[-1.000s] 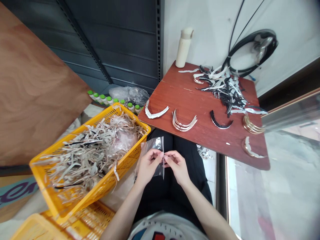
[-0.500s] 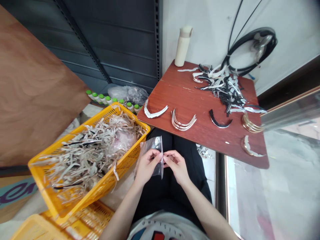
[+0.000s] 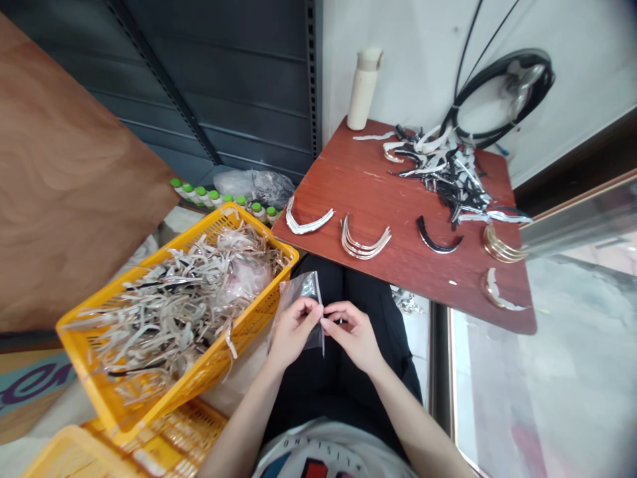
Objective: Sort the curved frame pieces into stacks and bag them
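Observation:
Over my lap, a clear plastic bag (image 3: 309,287) is pinched between the thumb and fingers of my left hand (image 3: 294,332). My right hand (image 3: 354,335) meets it at the bag's right edge, thumb and fingertips closed on that edge. On the red-brown table (image 3: 343,174) ahead lie curved strips in groups: white strips (image 3: 307,224), pale gold strips (image 3: 365,247), black strips (image 3: 438,244) and gold strips (image 3: 500,247). One more white and gold strip (image 3: 497,295) rests near the table's right corner.
A yellow basket (image 3: 94,398) full of pale strips stands at my left, with another yellow crate (image 3: 199,425) below it. A pile of black and white strips (image 3: 452,176) covers the table's back right, near a cream bottle (image 3: 363,93). Black cable (image 3: 450,123) hangs coiled on the wall.
Both hands stay close to where they were, fingertips together at the bag's edge. The bag's upper edge has shifted slightly left, and the right fingers have opened a small gap behind the pinch.

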Motion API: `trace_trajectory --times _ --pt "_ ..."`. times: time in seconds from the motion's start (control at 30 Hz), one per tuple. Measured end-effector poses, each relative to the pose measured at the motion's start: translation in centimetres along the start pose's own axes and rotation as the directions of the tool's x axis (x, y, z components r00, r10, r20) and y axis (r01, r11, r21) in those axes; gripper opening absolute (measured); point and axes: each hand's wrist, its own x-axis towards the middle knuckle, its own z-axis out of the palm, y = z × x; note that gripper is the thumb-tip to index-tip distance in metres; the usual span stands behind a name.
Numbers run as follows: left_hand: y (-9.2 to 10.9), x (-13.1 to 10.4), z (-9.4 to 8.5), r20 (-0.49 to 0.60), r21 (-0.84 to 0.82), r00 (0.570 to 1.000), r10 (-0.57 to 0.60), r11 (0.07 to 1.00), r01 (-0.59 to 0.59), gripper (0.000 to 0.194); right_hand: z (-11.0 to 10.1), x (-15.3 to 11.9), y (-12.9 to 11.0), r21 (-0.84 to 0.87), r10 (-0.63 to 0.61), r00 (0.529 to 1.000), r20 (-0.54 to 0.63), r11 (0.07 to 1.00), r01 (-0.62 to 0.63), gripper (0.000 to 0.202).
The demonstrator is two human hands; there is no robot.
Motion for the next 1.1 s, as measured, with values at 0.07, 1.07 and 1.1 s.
trace_trajectory --times 0.07,1.07,1.1 --pt "0.0 0.0 0.1 -0.014 -0.016 1.0 -0.004 1.0 0.004 0.03 0.0 0.0 0.1 0.002 -0.006 1.0 0.0 1.0 0.006 0.025" --pt "1.6 -2.2 0.4 -0.026 0.691 0.953 0.302 0.694 -0.202 0.009 0.1 -0.4 -1.6 -0.523 -0.123 0.992 -0.013 0.847 0.098 0.008" --pt "1.9 -2.4 0.2 -0.047 0.737 0.948 0.316 0.652 -0.18 0.009 -0.1 -0.5 -1.5 -0.547 -0.137 0.99 -0.036 0.832 0.095 0.006"
